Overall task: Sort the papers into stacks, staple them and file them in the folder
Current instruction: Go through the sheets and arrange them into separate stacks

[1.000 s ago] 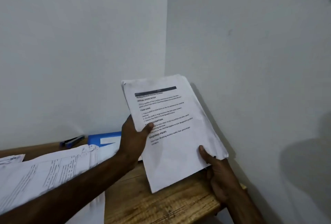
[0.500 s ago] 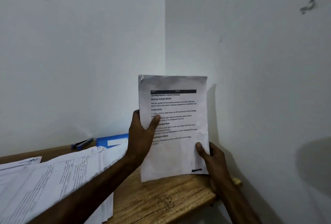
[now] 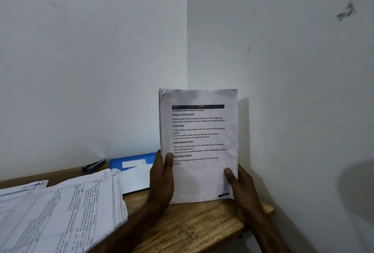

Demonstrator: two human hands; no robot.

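Head view, one entry per item. White walls (image 3: 91, 70): two planes meeting in a corner behind everything, with dark scuffs at the upper right. Wooden surface (image 3: 192, 224): brown plank top running from the left edge to the corner, its right end just short of the right wall. Thick paper stack (image 3: 66, 212): printed tables, lying flat on the left part of the surface, its sheets fanned at the right edge; a further printed sheet (image 3: 24, 187) lies beside it at the far left. Held sheaf (image 3: 202, 180): several pages, upright, facing the camera, in the corner over the right end of the surface; the top page shows a black header bar and bold headings; whether the lower edge touches the wood cannot be told. Left hand (image 3: 162, 180): clamped on the sheaf's left edge, thumb across the front. Right hand (image 3: 240, 188): clamped on the lower right edge, thumb on the front; the two hands are apart, one on each side. Blue folder (image 3: 133, 158): flat against the back wall, left of the sheaf, a loose white sheet (image 3: 135, 180) overlapping it. Stapler (image 3: 94, 165): dark with violet trim, blurred, just left of the folder.
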